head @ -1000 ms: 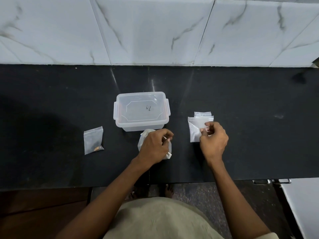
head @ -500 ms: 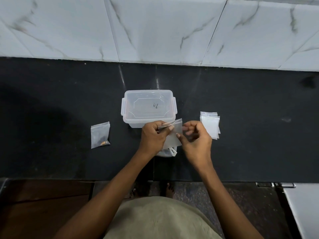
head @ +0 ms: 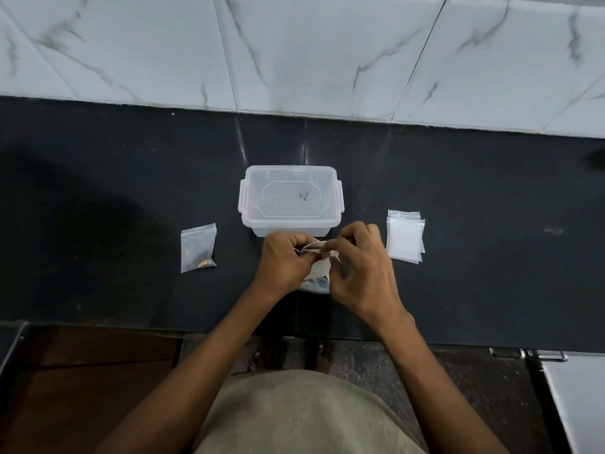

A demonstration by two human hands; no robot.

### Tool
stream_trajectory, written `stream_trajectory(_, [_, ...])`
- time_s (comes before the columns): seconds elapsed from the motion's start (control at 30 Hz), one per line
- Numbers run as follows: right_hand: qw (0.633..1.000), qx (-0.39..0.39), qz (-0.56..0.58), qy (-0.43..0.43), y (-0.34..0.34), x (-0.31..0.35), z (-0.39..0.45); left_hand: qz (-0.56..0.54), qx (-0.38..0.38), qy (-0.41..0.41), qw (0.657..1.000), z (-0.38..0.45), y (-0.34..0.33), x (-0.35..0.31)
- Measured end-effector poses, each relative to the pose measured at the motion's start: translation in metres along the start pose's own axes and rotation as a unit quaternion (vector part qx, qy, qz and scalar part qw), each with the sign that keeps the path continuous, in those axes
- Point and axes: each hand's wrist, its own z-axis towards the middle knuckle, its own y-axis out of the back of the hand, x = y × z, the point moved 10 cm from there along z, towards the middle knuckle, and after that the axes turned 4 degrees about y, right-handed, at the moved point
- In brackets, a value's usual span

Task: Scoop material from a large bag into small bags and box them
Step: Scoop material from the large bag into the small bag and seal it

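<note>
While pinched at its mouth by left hand (head: 284, 261) and right hand (head: 361, 270), small bag (head: 319, 265) held just in front of clear box (head: 290, 200), looks empty. Lid on box. Filled bag (head: 197, 247) left on tabletop (head: 491, 198), empty bag stack (head: 405, 236) right.

Black desk (head: 458, 191), white grey-veined wall tiles (head: 327, 50), clear box (head: 290, 221) with a dark scribble, translucent white small bags (head: 404, 239), perhaps brown contents.

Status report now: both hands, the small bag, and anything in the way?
Left hand and right hand both pinch small clear plastic bag at its mouth. Lidded clear plastic box just behind. Nothing in the way.
</note>
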Motion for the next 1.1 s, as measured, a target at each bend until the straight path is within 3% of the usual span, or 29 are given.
stream_trajectory(0.2, [0.997,0.072,0.018,0.018,-0.015,0.005,0.009,0.038,0.033,-0.034,0.998,0.0,0.009,-0.001])
stream_trajectory(0.47, [0.995,0.092,0.027,0.014,-0.017,0.021,0.017,-0.101,0.204,0.073,0.971,-0.003,-0.002,0.007])
stream_trajectory(0.63, [0.992,0.103,0.064,0.027,-0.02,0.031,0.018,-0.093,0.269,0.084,0.955,-0.009,-0.009,0.009])
stream_trajectory(0.9, [0.969,0.184,0.16,-0.032,-0.039,0.028,0.009,-0.118,0.297,0.092,0.943,-0.016,-0.011,0.016])
stream_trajectory(1.1, [0.97,0.181,0.16,-0.041,-0.042,0.025,0.005,-0.182,0.344,0.098,0.916,-0.022,-0.019,0.013])
